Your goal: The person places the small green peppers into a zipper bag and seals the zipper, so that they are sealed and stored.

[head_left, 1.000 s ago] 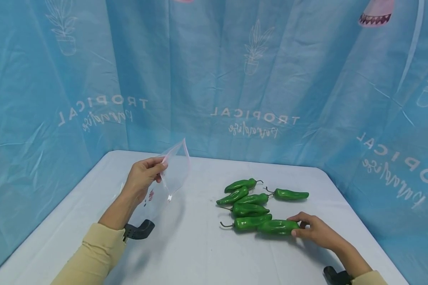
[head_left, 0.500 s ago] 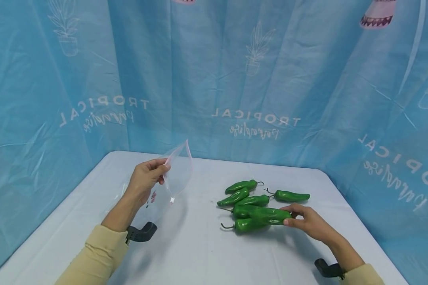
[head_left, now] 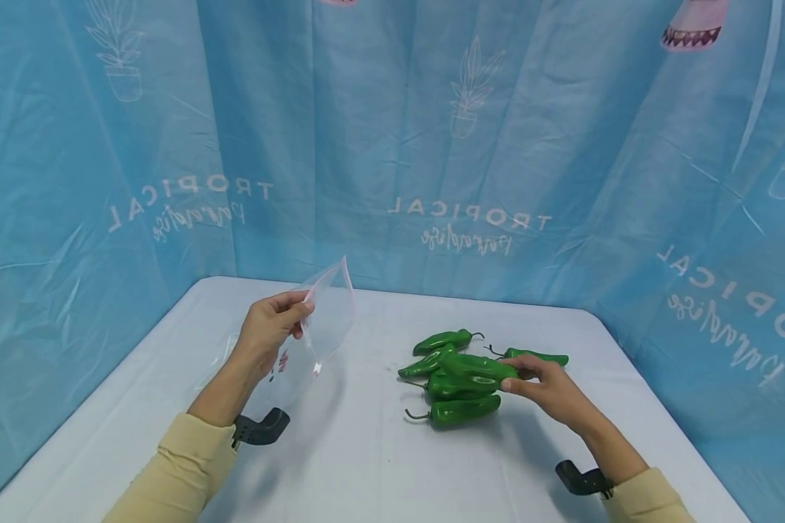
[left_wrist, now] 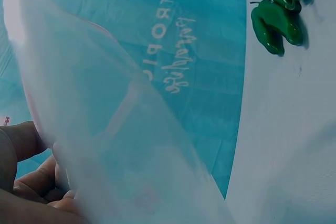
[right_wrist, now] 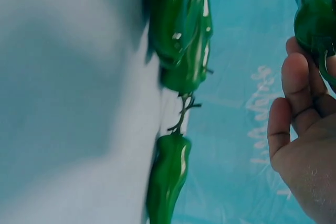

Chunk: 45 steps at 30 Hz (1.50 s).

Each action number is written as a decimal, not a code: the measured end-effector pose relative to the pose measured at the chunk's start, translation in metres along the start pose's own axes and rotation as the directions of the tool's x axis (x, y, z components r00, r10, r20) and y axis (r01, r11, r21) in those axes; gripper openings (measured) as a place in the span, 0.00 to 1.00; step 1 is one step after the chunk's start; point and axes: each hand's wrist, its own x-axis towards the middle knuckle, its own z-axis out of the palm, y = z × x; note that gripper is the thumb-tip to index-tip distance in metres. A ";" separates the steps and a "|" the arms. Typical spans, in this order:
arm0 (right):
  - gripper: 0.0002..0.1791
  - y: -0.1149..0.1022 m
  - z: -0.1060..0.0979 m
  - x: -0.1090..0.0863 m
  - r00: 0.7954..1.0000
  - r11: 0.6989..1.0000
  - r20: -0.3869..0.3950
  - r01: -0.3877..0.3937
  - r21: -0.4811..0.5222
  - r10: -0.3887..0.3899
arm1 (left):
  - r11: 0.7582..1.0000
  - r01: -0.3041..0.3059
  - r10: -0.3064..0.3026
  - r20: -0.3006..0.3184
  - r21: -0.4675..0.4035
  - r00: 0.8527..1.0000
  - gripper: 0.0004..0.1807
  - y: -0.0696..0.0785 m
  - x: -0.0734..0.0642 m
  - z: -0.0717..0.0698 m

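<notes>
My left hand pinches the rim of a clear zip bag, whose mouth gapes toward the right. In the left wrist view the bag's film spreads in front of the thumb and fingers. My right hand grips a green chili pepper by its stem end, lifted over the pile. The right wrist view shows this held pepper apart from the others, its curved stem beside the fingers. Beneath it in the head view lie several more green peppers.
One pepper lies apart on the right, partly behind my right hand. A white table carries everything, with a blue printed curtain hanging along its back and sides. Black wrist cameras sit on both wrists.
My right hand has raised the pepper from the front of the pile and carried it back and to the left. The left hand and bag have shifted only slightly to the right.
</notes>
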 end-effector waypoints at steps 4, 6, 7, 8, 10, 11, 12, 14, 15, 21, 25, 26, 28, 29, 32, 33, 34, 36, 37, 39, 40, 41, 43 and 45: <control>0.22 -0.009 0.003 0.005 1.000 1.000 -0.023 0.017 -0.005 -0.017 | 1.000 0.001 -0.001 0.003 0.004 1.000 0.22 0.000 0.000 0.002; 0.22 -0.014 0.005 0.007 0.999 1.000 -0.031 0.015 -0.002 -0.015 | 1.000 0.002 -0.002 0.005 0.003 1.000 0.22 0.000 0.000 0.002; 0.22 -0.017 0.006 0.009 0.999 1.000 -0.034 0.011 0.007 -0.011 | 1.000 0.002 -0.002 0.005 0.004 1.000 0.22 0.000 0.000 0.003; 0.22 -0.020 0.007 0.011 0.999 1.000 -0.036 0.006 0.017 -0.005 | 1.000 0.002 -0.002 0.005 0.003 1.000 0.22 0.000 -0.001 0.003; 0.22 -0.026 0.009 0.014 0.999 0.999 -0.037 -0.009 0.042 0.010 | 1.000 0.003 -0.003 0.005 0.003 1.000 0.22 0.001 -0.001 0.004; 0.23 -0.028 0.010 0.016 0.999 0.999 -0.035 -0.011 0.052 0.012 | 1.000 0.004 -0.004 0.004 0.003 1.000 0.22 0.001 -0.001 0.004; 0.23 -0.031 0.012 0.019 0.999 0.998 -0.032 -0.011 0.063 0.013 | 1.000 0.005 -0.005 0.003 0.003 1.000 0.22 0.001 -0.001 0.004; 0.24 -0.035 0.015 0.023 0.999 0.998 -0.034 -0.007 0.070 0.010 | 1.000 0.006 -0.006 0.000 0.003 1.000 0.22 0.000 -0.001 0.005; 0.24 -0.037 0.016 0.025 0.999 0.997 -0.035 -0.004 0.072 0.007 | 1.000 0.007 -0.007 -0.001 0.003 1.000 0.22 0.000 -0.001 0.005; 0.25 -0.053 0.024 0.037 0.999 0.998 -0.045 -0.019 0.067 0.022 | 1.000 0.021 -0.021 -0.006 -0.003 1.000 0.22 -0.002 -0.001 0.006; 0.25 -0.065 0.029 0.045 0.998 0.998 -0.049 -0.036 0.047 0.039 | 1.000 0.029 -0.029 -0.007 -0.001 1.000 0.22 -0.002 -0.001 0.007; 0.25 -0.068 0.030 0.047 0.998 0.998 -0.050 -0.036 0.048 0.038 | 1.000 0.030 -0.030 -0.008 0.000 1.000 0.22 -0.002 -0.001 0.007; 0.25 -0.074 0.033 0.050 0.998 0.998 -0.049 -0.032 0.052 0.035 | 1.000 0.031 -0.031 -0.007 -0.001 1.000 0.22 -0.002 -0.001 0.007; 0.25 -0.076 0.034 0.052 0.998 0.998 -0.048 -0.031 0.058 0.034 | 1.000 0.030 -0.030 -0.006 -0.002 1.000 0.22 -0.003 -0.001 0.007; 0.25 -0.084 0.037 0.057 0.999 0.997 -0.043 -0.019 0.078 0.022 | 0.999 0.035 -0.035 -0.007 0.006 0.999 0.22 -0.002 0.000 0.007; 0.25 -0.086 0.039 0.059 0.999 0.996 -0.040 -0.012 0.087 0.016 | 0.999 0.036 -0.036 -0.007 0.009 0.999 0.22 -0.002 -0.001 0.007; 0.25 -0.088 0.040 0.061 0.999 0.996 -0.037 -0.006 0.091 0.009 | 0.999 0.037 -0.037 -0.007 0.011 0.999 0.22 -0.002 -0.001 0.007; 0.25 -0.090 0.044 0.066 0.999 0.995 -0.033 0.010 0.097 -0.007 | 0.999 0.043 -0.042 -0.011 0.021 0.999 0.22 -0.001 -0.002 0.008; 0.24 -0.092 0.045 0.068 0.999 0.995 -0.029 0.016 0.100 -0.013 | 0.999 0.045 -0.044 -0.013 0.025 0.999 0.22 -0.001 -0.002 0.008; 0.25 -0.096 0.048 0.072 1.000 0.995 -0.019 0.025 0.099 -0.024 | 0.999 0.046 -0.046 -0.017 0.028 0.999 0.21 -0.001 -0.002 0.008; 0.25 -0.098 0.050 0.074 1.000 0.995 -0.014 0.026 0.096 -0.025 | 0.998 0.048 -0.047 -0.019 0.030 0.999 0.21 -0.001 -0.002 0.008; 0.25 -0.101 0.051 0.076 1.000 0.995 -0.009 0.026 0.097 -0.025 | 0.998 0.050 -0.049 -0.021 0.033 0.999 0.21 -0.002 -0.002 0.008; 0.25 -0.106 0.054 0.079 1.000 0.995 0.000 0.023 0.095 -0.023 | 0.998 0.053 -0.052 -0.023 0.035 0.998 0.21 -0.002 -0.003 0.008; 0.25 -0.110 0.056 0.081 1.000 0.996 0.006 0.017 0.093 -0.018 | 0.998 0.056 -0.055 -0.023 0.035 0.998 0.21 -0.002 -0.003 0.008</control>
